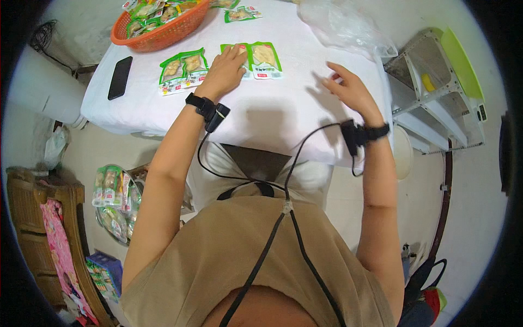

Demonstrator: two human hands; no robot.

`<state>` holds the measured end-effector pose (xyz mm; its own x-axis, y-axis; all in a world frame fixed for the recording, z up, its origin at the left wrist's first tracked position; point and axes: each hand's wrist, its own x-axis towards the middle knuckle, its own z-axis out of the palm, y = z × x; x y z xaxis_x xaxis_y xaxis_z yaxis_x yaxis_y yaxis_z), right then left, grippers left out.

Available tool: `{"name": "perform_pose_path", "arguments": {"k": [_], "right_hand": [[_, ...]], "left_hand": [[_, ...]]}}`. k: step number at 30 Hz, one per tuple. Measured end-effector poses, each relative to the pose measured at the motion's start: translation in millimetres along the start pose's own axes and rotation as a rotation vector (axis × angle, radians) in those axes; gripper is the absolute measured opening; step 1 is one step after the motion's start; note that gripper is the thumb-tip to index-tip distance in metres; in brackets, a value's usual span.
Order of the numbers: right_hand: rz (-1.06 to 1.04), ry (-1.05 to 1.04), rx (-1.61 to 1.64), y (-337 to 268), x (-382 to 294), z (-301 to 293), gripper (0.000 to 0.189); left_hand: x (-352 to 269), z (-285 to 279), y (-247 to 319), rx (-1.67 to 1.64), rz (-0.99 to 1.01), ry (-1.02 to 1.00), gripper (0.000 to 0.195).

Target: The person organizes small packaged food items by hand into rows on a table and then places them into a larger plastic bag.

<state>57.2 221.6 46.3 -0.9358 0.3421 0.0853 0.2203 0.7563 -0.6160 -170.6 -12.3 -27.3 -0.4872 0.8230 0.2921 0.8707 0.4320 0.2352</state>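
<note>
My left hand [224, 74] lies palm down over a green-edged clear food packet [247, 75], its fingers across the upper part. A second packet [264, 57] with pale food inside adjoins it on the right. Left of the hand, two similar packets [179, 70] rest side by side, tilted slightly, their lower white bands bearing print. My right hand [345, 88] hovers over the white tablecloth [294, 106], holding nothing, with its index finger extended and the other fingers curled. Both wrists wear black straps with cabled devices.
An orange plastic basket [163, 40] of packets stands at the back left, near a black smartphone [120, 78]. Another packet [242, 14] lies at the back. A clear plastic bag [347, 26] covers the back right corner. Metal shelving [433, 88] flanks the table.
</note>
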Motion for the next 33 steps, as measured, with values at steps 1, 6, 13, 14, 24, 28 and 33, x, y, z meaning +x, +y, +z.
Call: {"name": "perform_pose_path", "arguments": {"k": [1, 6, 13, 14, 24, 28, 33], "right_hand": [[0.039, 0.002, 0.043, -1.1, -24.1, -15.9, 0.056], [0.322, -0.031, 0.268, -15.6, -111.6, -68.1, 0.048], [0.233, 0.262, 1.123, 54.6, -140.7, -96.2, 0.05], [0.283, 0.345, 1.263, 71.6, -136.1, -89.0, 0.05], [0.231, 0.199, 0.691, 66.1, -35.7, -37.6, 0.038], [0.149, 0.185, 0.486, 67.7, -20.6, -29.9, 0.042], [-0.277, 0.403, -0.448, 105.9, -2.9, -3.5, 0.024]], "left_hand": [[-0.3, -1.7, 5.7, -0.011, -0.001, -0.013, 0.046], [-15.4, 1.9, 11.1, -0.039, 0.02, -0.017, 0.045], [-22.6, 10.9, 21.1, -0.062, 0.074, 0.02, 0.044], [-24.3, 13.9, 22.8, -0.054, 0.101, 0.042, 0.044], [-35.4, 12.9, 26.7, -0.038, 0.089, 0.092, 0.04], [-32.3, 17.4, 33.4, -0.033, 0.121, 0.123, 0.039], [-24.5, 11.8, 50.1, -0.119, 0.123, 0.09, 0.036]]}}
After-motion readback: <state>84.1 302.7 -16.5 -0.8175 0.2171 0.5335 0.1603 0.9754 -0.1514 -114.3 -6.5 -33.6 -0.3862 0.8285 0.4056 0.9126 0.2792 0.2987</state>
